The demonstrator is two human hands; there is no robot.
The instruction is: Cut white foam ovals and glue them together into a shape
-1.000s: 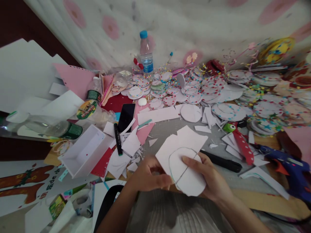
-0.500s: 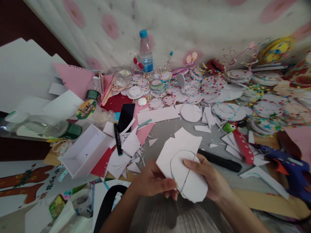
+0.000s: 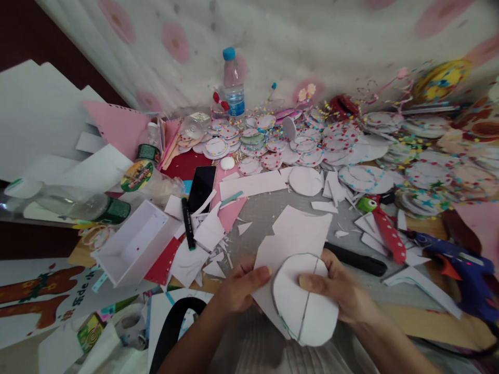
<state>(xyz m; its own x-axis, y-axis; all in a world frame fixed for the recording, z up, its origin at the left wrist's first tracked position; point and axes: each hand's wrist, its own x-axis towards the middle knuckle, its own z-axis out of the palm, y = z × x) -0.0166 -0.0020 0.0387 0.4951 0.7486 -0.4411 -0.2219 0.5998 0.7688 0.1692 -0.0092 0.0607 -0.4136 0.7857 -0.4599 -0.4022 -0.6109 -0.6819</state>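
Observation:
My left hand (image 3: 242, 286) grips the left edge of an irregular white card sheet (image 3: 300, 228), thumb on top and the other fingers mostly hidden beneath. On the sheet's lower right part lies a rounded white card disc (image 3: 290, 306) with a dark line drawn across it. My right hand (image 3: 341, 288) pinches the disc from the right, its thumb flat on the face near the line. Both pieces are held above the front of the table, close to my body. Just beyond my right hand lies a black bar-shaped tool (image 3: 356, 258).
Stacks of decorated white discs (image 3: 276, 143) line the back by a water bottle (image 3: 234, 85). On the left are a white box (image 3: 134, 244), a phone (image 3: 201, 188), a black marker (image 3: 187, 223) and paper scraps (image 3: 189, 262). A blue glue gun (image 3: 468, 270) lies right.
The disc has shifted down toward me, and its outline now shows fully against the sheet. My left thumb has moved up and off the disc's lower edge. My right hand keeps its pinch.

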